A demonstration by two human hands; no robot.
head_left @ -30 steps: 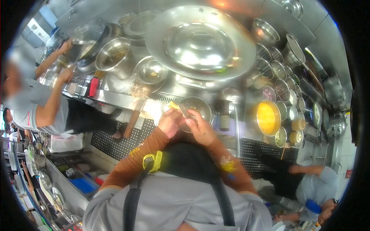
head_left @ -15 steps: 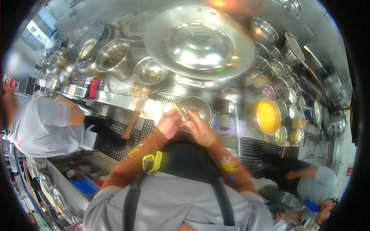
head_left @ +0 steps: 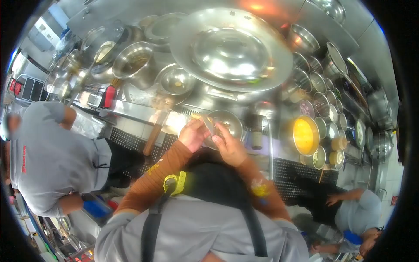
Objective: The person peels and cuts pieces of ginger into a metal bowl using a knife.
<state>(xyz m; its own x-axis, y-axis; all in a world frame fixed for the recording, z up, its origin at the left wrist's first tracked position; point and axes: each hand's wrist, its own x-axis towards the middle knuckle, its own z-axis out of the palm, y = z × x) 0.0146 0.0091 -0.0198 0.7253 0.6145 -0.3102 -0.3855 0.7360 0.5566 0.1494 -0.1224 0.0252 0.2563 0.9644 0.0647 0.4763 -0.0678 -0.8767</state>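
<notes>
In the head view, my left hand (head_left: 193, 136) is closed around a pale yellow piece of food (head_left: 198, 116) that sticks up past the fingertips. My right hand (head_left: 229, 147) meets it from the other side, its fingers bent around a thin greyish blade-like tool (head_left: 209, 125); blur hides the tool's exact kind. Both hands are over the near left rim of a steel bowl (head_left: 236, 124), which has small pieces inside. Left of my hands, a wooden-handled tool (head_left: 152, 139) lies across the counter edge.
A large steel wok with a lid (head_left: 183, 61) stands ahead. To the right are a bowl of orange-yellow liquid (head_left: 305, 136) and several small containers. Steel pots (head_left: 132, 61) stand at left. One person (head_left: 61, 153) is close on the left, another (head_left: 358, 207) at the right.
The person on the left has shifted nearer, bending with an arm over the blue container. My view has turned slightly. Both my hands stay together above the bowl.
</notes>
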